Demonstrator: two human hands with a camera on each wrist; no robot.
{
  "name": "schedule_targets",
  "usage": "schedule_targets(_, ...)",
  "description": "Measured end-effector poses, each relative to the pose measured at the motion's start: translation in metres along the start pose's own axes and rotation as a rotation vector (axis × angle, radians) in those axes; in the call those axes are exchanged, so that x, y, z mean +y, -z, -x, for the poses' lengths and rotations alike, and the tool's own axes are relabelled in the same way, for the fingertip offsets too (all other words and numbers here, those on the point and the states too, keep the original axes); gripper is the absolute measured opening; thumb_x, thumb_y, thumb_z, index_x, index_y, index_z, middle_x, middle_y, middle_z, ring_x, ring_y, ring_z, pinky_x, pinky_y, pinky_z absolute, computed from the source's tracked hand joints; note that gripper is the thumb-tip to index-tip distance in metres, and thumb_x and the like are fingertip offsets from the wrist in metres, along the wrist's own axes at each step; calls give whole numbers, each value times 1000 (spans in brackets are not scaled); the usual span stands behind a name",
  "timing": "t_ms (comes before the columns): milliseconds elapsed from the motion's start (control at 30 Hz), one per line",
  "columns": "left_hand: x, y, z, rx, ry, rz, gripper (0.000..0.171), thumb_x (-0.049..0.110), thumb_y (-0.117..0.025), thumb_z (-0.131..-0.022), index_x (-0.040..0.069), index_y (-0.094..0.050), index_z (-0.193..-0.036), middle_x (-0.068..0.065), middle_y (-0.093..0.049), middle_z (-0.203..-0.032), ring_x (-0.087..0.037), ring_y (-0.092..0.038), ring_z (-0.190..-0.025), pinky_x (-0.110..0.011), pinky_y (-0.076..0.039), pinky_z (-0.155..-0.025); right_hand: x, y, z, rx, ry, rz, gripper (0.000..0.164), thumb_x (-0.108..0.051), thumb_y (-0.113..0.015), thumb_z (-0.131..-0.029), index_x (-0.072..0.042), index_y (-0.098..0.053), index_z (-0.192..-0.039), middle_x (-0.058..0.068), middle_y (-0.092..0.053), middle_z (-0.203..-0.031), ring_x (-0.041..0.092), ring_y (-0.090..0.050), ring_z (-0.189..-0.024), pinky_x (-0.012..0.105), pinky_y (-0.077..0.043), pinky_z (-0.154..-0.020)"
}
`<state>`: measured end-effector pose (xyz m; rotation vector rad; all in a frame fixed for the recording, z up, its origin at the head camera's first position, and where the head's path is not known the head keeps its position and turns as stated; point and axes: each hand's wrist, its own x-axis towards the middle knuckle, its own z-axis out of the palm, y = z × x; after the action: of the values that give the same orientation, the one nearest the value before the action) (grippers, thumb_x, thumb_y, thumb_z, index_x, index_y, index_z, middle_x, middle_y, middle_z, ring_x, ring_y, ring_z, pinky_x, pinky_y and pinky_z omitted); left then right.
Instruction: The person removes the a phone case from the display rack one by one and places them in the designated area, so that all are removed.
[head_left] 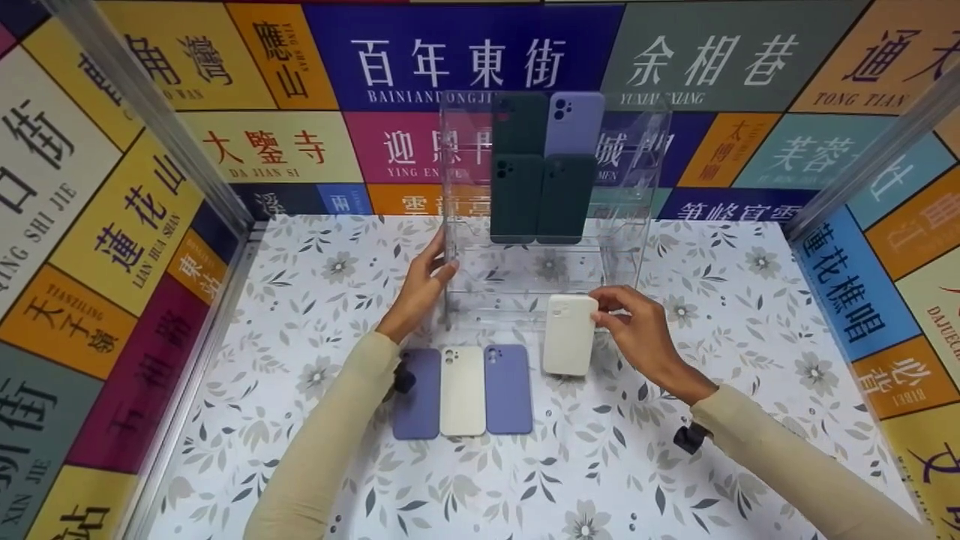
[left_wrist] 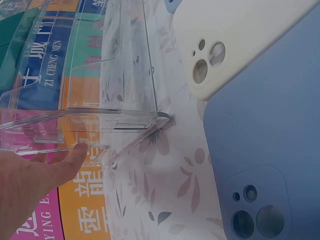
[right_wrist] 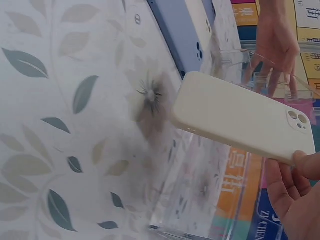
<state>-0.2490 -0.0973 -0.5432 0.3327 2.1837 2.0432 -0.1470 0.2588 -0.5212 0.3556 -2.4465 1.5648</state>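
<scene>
In the head view, my right hand [head_left: 634,322] pinches a cream phone case [head_left: 568,337] by its upper right edge, in front of a clear acrylic display stand [head_left: 637,247]. The right wrist view shows the cream case tilted, its camera holes near my thumb. My left hand [head_left: 420,289] touches the stand's left side, fingers fairly straight. On the stand are three dark green cases [head_left: 516,199] and one lavender case [head_left: 576,124]. Lying in a row before it are a purple case [head_left: 417,405], another cream case [head_left: 463,390] and a second purple case [head_left: 508,390].
White floral paper [head_left: 600,465] covers the tabletop. Behind it rises a colourful wall of place-name panels [head_left: 465,45]. Similar panels line both sides, with metal posts [head_left: 169,112] at the corners. Each wrist wears a small black device [head_left: 690,439].
</scene>
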Motion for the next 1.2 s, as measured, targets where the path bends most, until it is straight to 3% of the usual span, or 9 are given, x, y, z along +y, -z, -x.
schedule_targets(167,-1,0,0,-4,-13,0,76,6,-56,-112,21,-20,-178,-7,-32,-180,-35,-49,-152,-53,-43,-124,6,0,10,-18,-68,8,30,11,-77,-96,2,-78,-124,17,-76,-109,25,-75,-99,19,-62,-83)
schedule_targets(333,-2,0,-1,-3,-21,22,76,4,-55,-112,20,-20,-178,-11,-35,-178,-35,-51,-149,-52,-44,-124,10,-2,15,-74,-178,-35,30,9,-77,-97,4,-77,-127,21,-75,-108,27,-75,-97,27,-65,-80)
schedule_targets(500,-2,0,-1,3,-31,26,76,2,-55,-112,19,-21,-178,-12,-35,-178,-36,-51,-149,-53,-44,-124,13,-5,16,-144,-280,-66,29,10,-77,-97,8,-76,-126,23,-73,-104,19,-74,-89,31,-67,-76)
schedule_targets(800,-1,0,-1,-10,-25,16,75,6,-55,-113,19,-20,-178,-15,-30,-180,-36,-49,-150,-54,-43,-124,24,-10,17,-260,-447,-235,36,12,-72,-98,18,-68,-133,12,-71,-97,12,-74,-79,33,-67,-74)
schedule_targets(1200,-1,0,0,-11,-20,-3,75,8,-56,-113,20,-19,-178,-14,-31,-180,-35,-48,-152,-55,-41,-126,40,-20,18,-304,-551,-292,38,13,-72,-97,20,-67,-135,8,-70,-95,13,-72,-76,30,-66,-72)
